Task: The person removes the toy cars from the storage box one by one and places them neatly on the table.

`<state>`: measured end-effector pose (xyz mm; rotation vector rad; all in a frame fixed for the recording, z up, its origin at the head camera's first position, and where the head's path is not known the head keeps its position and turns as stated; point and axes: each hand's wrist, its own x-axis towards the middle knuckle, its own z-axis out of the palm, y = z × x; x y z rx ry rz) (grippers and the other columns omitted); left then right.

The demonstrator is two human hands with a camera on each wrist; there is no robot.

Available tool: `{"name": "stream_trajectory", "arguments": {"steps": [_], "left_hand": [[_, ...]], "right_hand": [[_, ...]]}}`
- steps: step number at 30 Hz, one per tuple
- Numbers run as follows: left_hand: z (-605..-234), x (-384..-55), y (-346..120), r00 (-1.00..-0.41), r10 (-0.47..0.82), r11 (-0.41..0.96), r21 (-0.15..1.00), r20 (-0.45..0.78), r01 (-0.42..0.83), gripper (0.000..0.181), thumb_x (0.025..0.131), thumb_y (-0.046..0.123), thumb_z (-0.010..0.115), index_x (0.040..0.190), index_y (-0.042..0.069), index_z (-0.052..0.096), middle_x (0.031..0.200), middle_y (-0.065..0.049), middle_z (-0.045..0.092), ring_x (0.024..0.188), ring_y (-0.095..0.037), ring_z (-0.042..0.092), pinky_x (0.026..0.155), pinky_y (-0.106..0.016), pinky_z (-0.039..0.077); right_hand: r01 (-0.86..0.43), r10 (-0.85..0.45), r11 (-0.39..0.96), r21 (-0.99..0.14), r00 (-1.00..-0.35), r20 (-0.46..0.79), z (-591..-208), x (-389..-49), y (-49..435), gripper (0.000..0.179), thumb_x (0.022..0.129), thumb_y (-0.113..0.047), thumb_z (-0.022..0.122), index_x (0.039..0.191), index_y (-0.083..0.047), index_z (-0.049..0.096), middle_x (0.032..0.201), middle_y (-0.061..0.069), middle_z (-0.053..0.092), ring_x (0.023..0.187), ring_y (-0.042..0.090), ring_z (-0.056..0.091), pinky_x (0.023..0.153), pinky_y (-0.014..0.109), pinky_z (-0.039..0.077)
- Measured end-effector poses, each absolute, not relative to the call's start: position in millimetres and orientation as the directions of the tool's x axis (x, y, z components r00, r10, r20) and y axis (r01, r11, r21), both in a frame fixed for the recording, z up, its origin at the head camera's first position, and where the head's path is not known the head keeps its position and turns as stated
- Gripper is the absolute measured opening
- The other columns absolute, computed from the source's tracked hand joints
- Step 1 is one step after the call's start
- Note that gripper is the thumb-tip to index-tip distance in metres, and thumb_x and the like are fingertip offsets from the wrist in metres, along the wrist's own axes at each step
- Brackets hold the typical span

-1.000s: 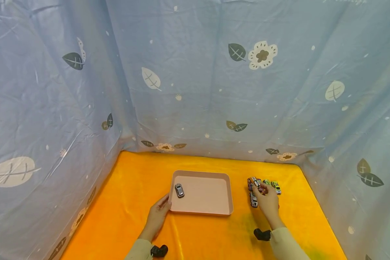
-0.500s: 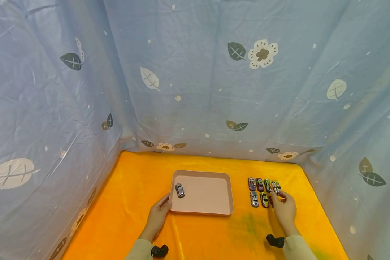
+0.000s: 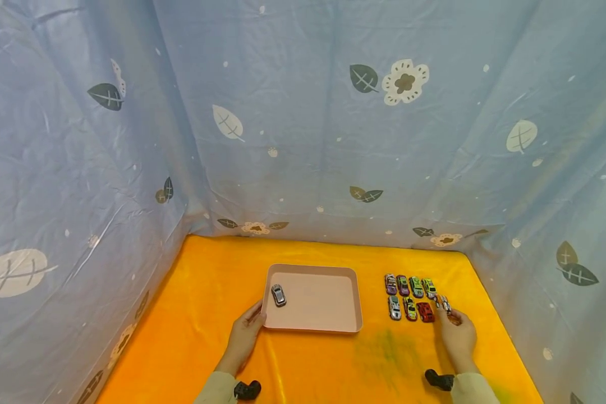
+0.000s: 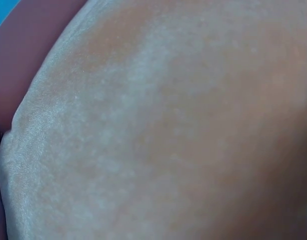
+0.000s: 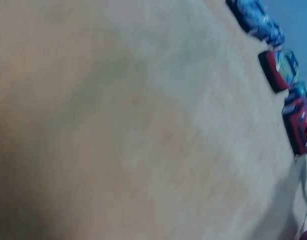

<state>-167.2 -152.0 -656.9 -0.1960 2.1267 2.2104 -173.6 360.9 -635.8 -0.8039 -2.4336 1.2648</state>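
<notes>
A pale pink tray (image 3: 318, 298) lies on the table with one silver toy car (image 3: 278, 295) in its left part. At the tray's front left corner, my left hand (image 3: 244, 336) holds its edge. My right hand (image 3: 457, 335) pinches a white and orange toy car (image 3: 443, 304) just right of two rows of toy cars. The back row includes a green car (image 3: 416, 287) and a yellow-green car (image 3: 429, 288). In front stand a silver car (image 3: 394, 308), a yellow-and-black car (image 3: 410, 308) and a red car (image 3: 425, 312). Skin fills most of both wrist views.
Yellow-orange cloth (image 3: 313, 370) covers the table. Blue patterned curtains (image 3: 293, 140) rise behind it and at both sides. A strip of bare cloth separates the tray from the toy cars.
The right hand has carried the white and orange toy car rightward, from above the left cars to beyond the right end of the rows. The left hand and tray stay put.
</notes>
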Motion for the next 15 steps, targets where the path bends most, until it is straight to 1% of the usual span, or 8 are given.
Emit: {"name": "stream_trajectory", "arguments": {"steps": [6,9,12,15], "left_hand": [[-664.1,-168.8,-153.4,-0.991,-0.054,0.003,0.992,-0.124,-0.124,0.047,0.098,0.03,0.059,0.142,0.017,0.051,0.14,-0.007,0.052,0.128,-0.022,0.048,0.1,-0.028,0.045],[-662.9,-168.9,-154.2,-0.991,-0.067,0.018,0.993,-0.116,-0.117,0.046,0.097,0.029,0.06,0.141,0.017,0.053,0.138,-0.007,0.054,0.127,-0.021,0.05,0.1,-0.029,0.045],[-663.2,-169.3,-154.0,-0.99,-0.077,0.004,0.993,-0.118,-0.119,0.045,0.097,0.028,0.06,0.14,0.017,0.054,0.137,-0.007,0.055,0.126,-0.02,0.05,0.099,-0.027,0.046],[-665.2,-169.5,-151.8,-0.991,-0.055,-0.041,0.992,-0.122,-0.12,0.046,0.097,0.028,0.06,0.141,0.016,0.053,0.139,-0.008,0.053,0.128,-0.021,0.049,0.099,-0.026,0.045]], "right_hand": [[0.357,0.584,0.458,-0.814,-0.811,-0.028,-645.4,-169.4,371.0,0.067,0.096,-0.048,0.053,0.128,0.011,0.051,0.117,0.027,0.054,0.102,0.035,0.046,0.077,0.039,0.039],[0.34,0.559,0.462,-0.819,-0.829,-0.028,-649.6,-169.7,372.6,0.067,0.095,-0.048,0.054,0.127,0.01,0.05,0.117,0.025,0.052,0.102,0.034,0.044,0.078,0.039,0.038],[0.328,0.538,0.467,-0.821,-0.842,-0.031,-652.8,-170.7,373.9,0.064,0.095,-0.047,0.056,0.126,0.009,0.05,0.117,0.024,0.051,0.101,0.032,0.044,0.078,0.038,0.037],[0.33,0.543,0.469,-0.819,-0.839,-0.027,-653.5,-171.2,376.1,0.063,0.094,-0.045,0.057,0.125,0.01,0.05,0.115,0.023,0.051,0.1,0.032,0.043,0.078,0.038,0.036]]}}
